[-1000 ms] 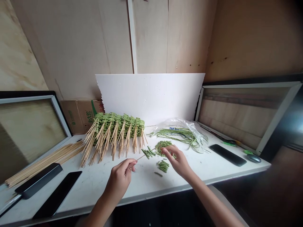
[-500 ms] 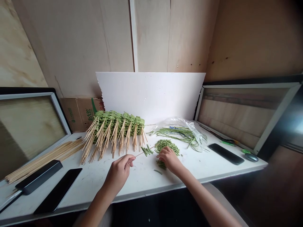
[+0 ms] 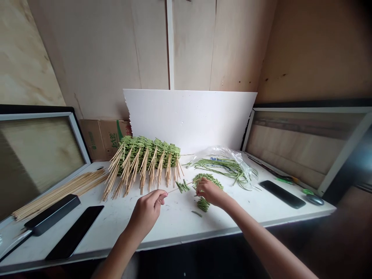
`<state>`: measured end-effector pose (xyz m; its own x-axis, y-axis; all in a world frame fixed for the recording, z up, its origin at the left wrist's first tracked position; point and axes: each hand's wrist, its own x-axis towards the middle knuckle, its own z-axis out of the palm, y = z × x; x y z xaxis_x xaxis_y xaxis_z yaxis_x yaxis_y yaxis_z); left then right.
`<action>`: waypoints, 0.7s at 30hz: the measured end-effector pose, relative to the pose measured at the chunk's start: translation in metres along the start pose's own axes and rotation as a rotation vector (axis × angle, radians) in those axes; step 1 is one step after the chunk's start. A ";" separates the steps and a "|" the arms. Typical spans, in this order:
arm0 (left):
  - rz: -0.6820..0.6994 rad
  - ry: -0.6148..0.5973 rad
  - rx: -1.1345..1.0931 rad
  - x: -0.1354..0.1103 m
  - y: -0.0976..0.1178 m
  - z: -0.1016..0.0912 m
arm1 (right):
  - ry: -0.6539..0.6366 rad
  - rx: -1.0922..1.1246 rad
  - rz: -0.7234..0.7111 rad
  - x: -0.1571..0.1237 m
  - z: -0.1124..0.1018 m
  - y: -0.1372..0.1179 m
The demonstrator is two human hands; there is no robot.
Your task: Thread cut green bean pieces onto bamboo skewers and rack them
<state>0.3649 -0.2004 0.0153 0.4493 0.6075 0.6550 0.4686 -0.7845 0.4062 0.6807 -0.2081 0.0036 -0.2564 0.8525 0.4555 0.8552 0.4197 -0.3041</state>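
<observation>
Head view: left hand [image 3: 147,212] pinching a barely-loaded skewer [image 3: 174,190], right hand [image 3: 211,192] pinching a bean piece [image 3: 198,190]. Big finished stack [image 3: 151,152] at 11 o'clock, cut pile [image 3: 209,178] still left.

Part of the pile of cut bean pieces [image 3: 214,179] is covered by the right hand [image 3: 209,192], what its fingertips [image 3: 198,190] pinch is too small to tell, the cardboard box [image 3: 100,137] is partly hidden behind the loaded skewers [image 3: 148,153], and the framed panel [image 3: 37,151] is cut by the left edge.

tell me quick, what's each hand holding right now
Left hand: closed, pinching a skewer with bean pieces threaded on it.
Right hand: fingers curled on the cut bean pile; whether it grips a piece cannot be told.
</observation>
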 end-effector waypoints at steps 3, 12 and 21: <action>-0.001 0.004 0.009 0.000 -0.001 -0.001 | 0.010 0.309 0.068 -0.005 -0.012 0.001; 0.022 0.019 0.014 -0.001 -0.001 0.006 | 0.331 1.181 0.432 -0.021 0.005 -0.004; 0.054 0.020 0.031 -0.001 0.006 0.011 | 0.247 1.432 0.447 -0.023 -0.004 -0.035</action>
<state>0.3760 -0.2046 0.0100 0.4592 0.5617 0.6882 0.4676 -0.8115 0.3503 0.6580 -0.2439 0.0070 0.1013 0.9768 0.1888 -0.3416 0.2124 -0.9156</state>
